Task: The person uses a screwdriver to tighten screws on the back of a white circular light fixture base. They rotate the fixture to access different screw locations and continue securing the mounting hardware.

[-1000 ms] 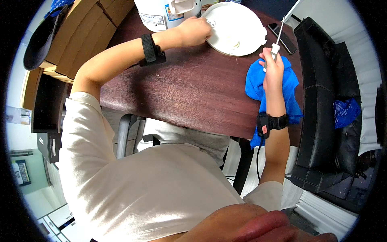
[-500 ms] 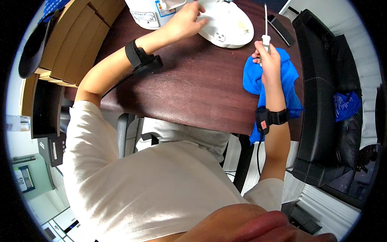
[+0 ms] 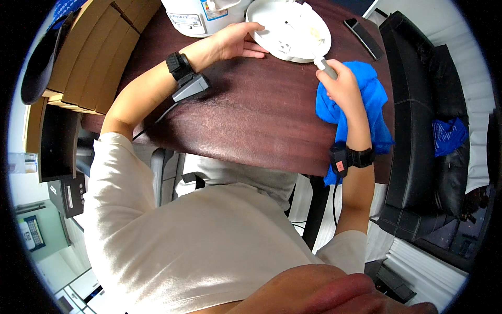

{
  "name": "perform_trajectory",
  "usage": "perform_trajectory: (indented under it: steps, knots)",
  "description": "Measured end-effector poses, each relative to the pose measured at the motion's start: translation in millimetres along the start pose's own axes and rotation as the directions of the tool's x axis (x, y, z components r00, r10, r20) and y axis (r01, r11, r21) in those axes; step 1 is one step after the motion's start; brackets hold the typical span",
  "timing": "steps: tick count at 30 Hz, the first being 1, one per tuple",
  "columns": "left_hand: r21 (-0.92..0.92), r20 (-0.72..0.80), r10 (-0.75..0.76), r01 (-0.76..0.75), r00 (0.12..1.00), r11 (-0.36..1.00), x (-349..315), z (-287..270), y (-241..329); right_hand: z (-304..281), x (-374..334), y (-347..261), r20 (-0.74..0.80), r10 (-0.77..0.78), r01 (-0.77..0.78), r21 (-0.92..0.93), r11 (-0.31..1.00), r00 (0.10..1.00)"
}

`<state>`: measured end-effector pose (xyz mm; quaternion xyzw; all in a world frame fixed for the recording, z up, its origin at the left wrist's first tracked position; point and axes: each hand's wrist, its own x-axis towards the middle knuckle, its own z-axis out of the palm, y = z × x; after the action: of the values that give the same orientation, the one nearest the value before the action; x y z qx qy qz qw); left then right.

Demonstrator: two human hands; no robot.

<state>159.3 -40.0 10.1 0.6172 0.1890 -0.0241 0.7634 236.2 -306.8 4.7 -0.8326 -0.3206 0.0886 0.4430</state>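
Note:
A white rounded cover (image 3: 272,36), shallow like a dish, lies on the dark table with small metal pieces and a yellowish patch inside. My left hand (image 3: 238,43) grips its left edge, the thumb at the rim and the fingers spread along the lower side. In my right hand (image 3: 342,86) is a screwdriver (image 3: 327,68) with a grey and white handle. Its shaft points up and left over the cover; the tip is hard to make out. Beneath the right hand lies a bunched blue cloth (image 3: 368,89).
Behind my left hand stands a white appliance (image 3: 201,18) with labels. A black phone-like device (image 3: 363,39) lies at the table's far right. Cardboard boxes (image 3: 99,57) are stacked at the left. A black sofa (image 3: 413,115) stands right of the table (image 3: 246,115).
My left hand has gone from above the cover to its left edge. My right hand has tilted the screwdriver from upright to leaning left, its shaft now over the cover.

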Motion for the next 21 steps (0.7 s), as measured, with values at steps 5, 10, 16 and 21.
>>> perform_trajectory:
  steps: [5, 10, 16, 21]
  knots:
    - [-0.077, 0.020, 0.078, -0.076, 0.997, 0.994, -3.8, -0.8, -7.6, -13.4, -7.7, -12.6, 0.090, 0.021, -0.024, 0.032, 0.999, 0.996]
    - [-0.004, 0.009, 0.212, -0.212, 0.977, 0.977, -38.0, -9.7, -23.7, -14.3, -19.3, -32.5, 0.184, -0.070, 0.074, -0.014, 0.997, 0.980]
    - [-0.079, 0.034, 0.294, -0.291, 0.955, 0.954, -73.6, -24.7, -46.3, -14.9, -49.0, -55.8, 0.252, -0.178, 0.235, -0.218, 0.947, 0.951]
    - [-0.104, 0.055, 0.354, -0.347, 0.934, 0.932, -77.0, -32.3, -54.3, -14.7, -61.2, -95.7, 0.305, -0.015, 0.133, -0.370, 0.919, 0.952]
